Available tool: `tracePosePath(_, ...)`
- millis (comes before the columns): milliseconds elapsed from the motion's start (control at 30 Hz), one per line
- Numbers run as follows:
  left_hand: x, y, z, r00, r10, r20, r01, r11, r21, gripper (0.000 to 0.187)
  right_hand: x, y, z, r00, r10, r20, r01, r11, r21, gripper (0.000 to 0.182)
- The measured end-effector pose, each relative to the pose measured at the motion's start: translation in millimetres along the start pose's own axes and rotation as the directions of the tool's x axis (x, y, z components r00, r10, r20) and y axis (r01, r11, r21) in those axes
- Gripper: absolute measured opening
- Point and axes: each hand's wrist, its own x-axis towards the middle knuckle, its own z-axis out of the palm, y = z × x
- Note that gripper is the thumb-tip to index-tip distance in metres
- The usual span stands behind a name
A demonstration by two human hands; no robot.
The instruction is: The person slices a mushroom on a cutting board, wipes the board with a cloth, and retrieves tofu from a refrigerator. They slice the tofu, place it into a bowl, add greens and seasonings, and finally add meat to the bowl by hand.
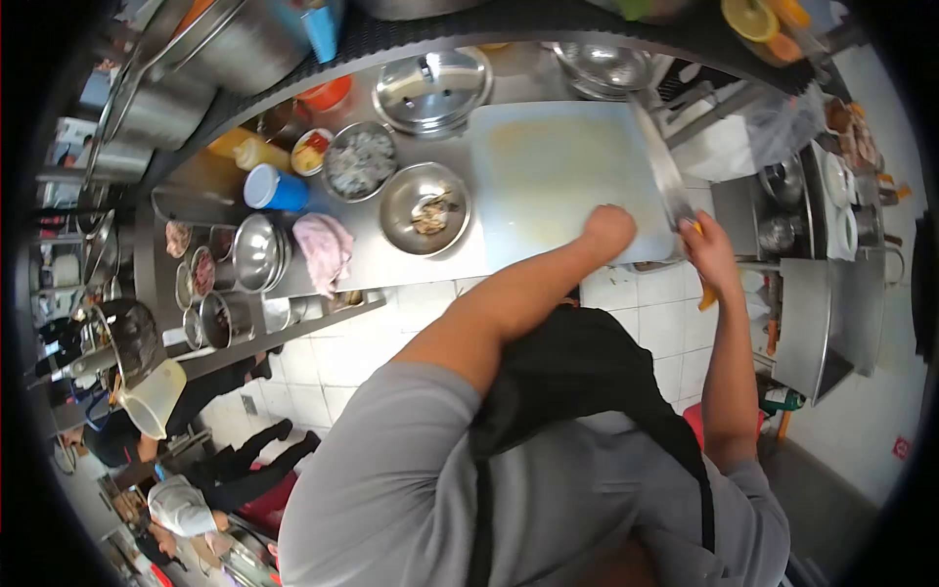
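A pale, stained cutting board (548, 166) lies on the steel counter in front of me. My left hand (608, 233) rests in a fist on its near right part, and nothing shows sticking out of it. Beyond the board's right edge, my right hand (711, 256) is wrapped round the yellow handle of a large knife (667, 178). Its broad blade points away from me along that edge. Left of the board stands a steel bowl (424, 208) with some brownish food pieces inside.
Another bowl (360, 161) holds pale translucent pieces. Nearby are a blue container (275, 188), a pink cloth (324, 250) and a lidded pot (431, 90). A shelf (528, 36) overhangs the back. Stacked bowls (259, 252) stand at left. Other people (186, 504) are at lower left.
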Motion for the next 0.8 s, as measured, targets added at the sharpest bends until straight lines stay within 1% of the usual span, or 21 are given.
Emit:
tracePosePath(33,-2,3,-4,1.0,-0.004,-0.007,0.004,1.0,-0.001,0.02,-10,7,6,0.998,0.058,-0.012,-0.057,0.996,0.072,0.022)
tracePosePath(67,-2,2,-3,0.998,-0.055,-0.007,0.055,0.998,-0.016,0.019,-20,13,10,0.993,0.115,-0.029,-0.11,0.983,0.144,0.02)
tracePosePath(133,-3,-1,-3,0.99,-0.141,-0.009,0.14,0.989,-0.053,0.017,-33,33,17,0.99,0.142,-0.026,-0.134,0.969,0.207,0.018)
tracePosePath(233,-26,-25,-30,0.968,-0.243,0.062,0.251,0.938,-0.24,0.02,-50,49,27,0.987,0.159,-0.018,-0.148,0.951,0.271,0.016)
tracePosePath(333,-45,-62,-26,0.942,-0.335,-0.018,0.305,0.877,-0.371,0.026,-55,53,34,0.985,0.17,-0.023,-0.153,0.931,0.333,0.016)
tracePosePath(367,-64,-71,-43,0.923,-0.381,-0.051,0.317,0.83,-0.458,0.026,-56,54,36,0.983,0.179,-0.026,-0.158,0.921,0.356,0.016)
tracePosePath(400,-90,-81,-69,0.9,-0.428,-0.081,0.321,0.778,-0.54,0.026,-52,57,36,0.984,0.178,-0.016,-0.164,0.931,0.327,0.017)
tracePosePath(467,-143,-99,-115,0.791,-0.576,-0.208,0.38,0.728,-0.571,0.022,-47,63,36,0.983,0.184,0.005,-0.179,0.946,0.272,0.018)
tracePosePath(500,-180,-124,-133,0.691,-0.628,-0.357,0.419,0.751,-0.511,0.021,-45,57,43,0.985,0.171,0.004,-0.167,0.954,0.25,0.018)
tracePosePath(533,-196,-139,-134,0.734,-0.561,-0.383,0.461,0.825,-0.326,0.021,-41,47,47,0.987,0.158,0.001,-0.155,0.962,0.224,0.018)
tracePosePath(567,-208,-156,-130,0.83,-0.488,-0.271,0.504,0.864,-0.011,0.022,-37,37,50,0.99,0.144,-0.001,-0.141,0.97,0.198,0.019)
tracePosePath(600,-221,-167,-126,0.835,-0.504,-0.221,0.531,0.843,0.086,0.022,-36,29,54,0.989,0.143,0.026,-0.145,0.97,0.194,0.019)
tracePosePath(667,-248,-191,-129,0.811,-0.483,-0.33,0.477,0.873,-0.105,0.024,-28,14,60,0.988,0.134,0.076,-0.146,0.972,0.184,0.02)
tracePosePath(700,-262,-201,-131,0.793,-0.475,-0.382,0.432,0.88,-0.198,0.024,-26,12,63,0.989,0.114,0.097,-0.132,0.969,0.208,0.021)
tracePosePath(767,-296,-224,-129,0.706,-0.622,-0.34,0.62,0.774,-0.129,0.023,-21,11,69,0.988,0.075,0.137,-0.108,0.961,0.255,0.021)
tracePosePath(800,-303,-228,-128,0.652,-0.686,-0.324,0.7,0.708,-0.091,0.022,-20,7,72,0.987,0.072,0.141,-0.104,0.967,0.234,0.021)
